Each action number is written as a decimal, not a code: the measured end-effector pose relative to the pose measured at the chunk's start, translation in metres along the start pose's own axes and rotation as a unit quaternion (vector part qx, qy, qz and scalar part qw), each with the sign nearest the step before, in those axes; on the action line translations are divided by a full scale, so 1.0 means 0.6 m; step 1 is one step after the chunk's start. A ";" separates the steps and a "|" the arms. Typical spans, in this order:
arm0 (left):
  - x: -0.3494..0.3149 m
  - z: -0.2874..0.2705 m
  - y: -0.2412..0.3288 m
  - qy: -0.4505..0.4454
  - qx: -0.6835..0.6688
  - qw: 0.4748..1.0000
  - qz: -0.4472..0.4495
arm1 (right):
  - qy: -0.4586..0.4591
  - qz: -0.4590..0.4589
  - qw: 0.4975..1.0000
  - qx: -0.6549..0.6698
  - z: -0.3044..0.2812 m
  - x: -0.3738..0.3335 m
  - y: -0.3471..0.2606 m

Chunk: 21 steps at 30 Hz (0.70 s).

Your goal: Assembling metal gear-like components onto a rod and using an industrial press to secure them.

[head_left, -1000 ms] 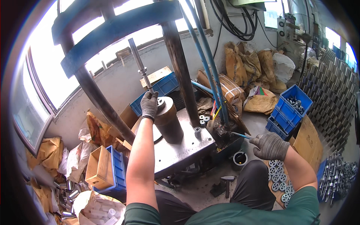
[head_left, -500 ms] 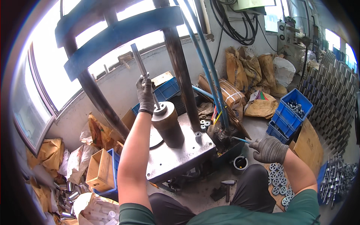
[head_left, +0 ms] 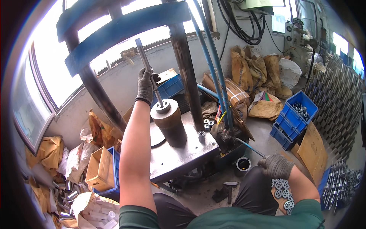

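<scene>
My left hand [head_left: 144,84], in a grey knit glove, is closed around a long metal shaft [head_left: 142,52]. The shaft leans slightly, its lower end meeting the holed top of a thick steel cylinder [head_left: 170,122]. That cylinder stands on the metal table [head_left: 179,162] of a press, between two dark columns. Lower down at the right, my gloved right hand [head_left: 276,166] is wrapped round the end of a thin blue lever [head_left: 249,146], which slopes down toward me from the machine's side. Small ring-shaped parts [head_left: 201,136] sit on the table's right corner.
Overhead spans the press's blue crossbeam [head_left: 127,32]. Blue crates [head_left: 295,114] of metal parts stand at the right, near stacked metal tubes [head_left: 335,103]. A hammer [head_left: 230,191] and a small round pot [head_left: 243,165] are on the floor. Spoked discs [head_left: 282,187] lie beside my right leg.
My right hand has moved down and toward me, and the lever now slopes more steeply. My left hand stays on the shaft, with its grip slightly changed. The view has shifted a little.
</scene>
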<state>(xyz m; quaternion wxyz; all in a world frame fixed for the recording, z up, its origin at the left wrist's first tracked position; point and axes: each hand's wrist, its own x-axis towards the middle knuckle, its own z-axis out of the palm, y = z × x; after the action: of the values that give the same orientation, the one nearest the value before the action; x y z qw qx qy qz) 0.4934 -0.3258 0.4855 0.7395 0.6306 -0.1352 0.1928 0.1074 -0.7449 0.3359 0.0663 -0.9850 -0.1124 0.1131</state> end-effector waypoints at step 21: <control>0.020 -0.004 -0.015 0.003 0.032 0.999 -0.027 | 0.066 -0.021 0.997 -0.023 0.003 -0.014 0.018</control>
<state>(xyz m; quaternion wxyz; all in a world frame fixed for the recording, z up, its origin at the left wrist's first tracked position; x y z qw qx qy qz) 0.5084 -0.3233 0.4824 0.7243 0.6566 -0.1096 0.1795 0.1013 -0.7570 0.3340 0.0537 -0.9890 -0.1307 0.0437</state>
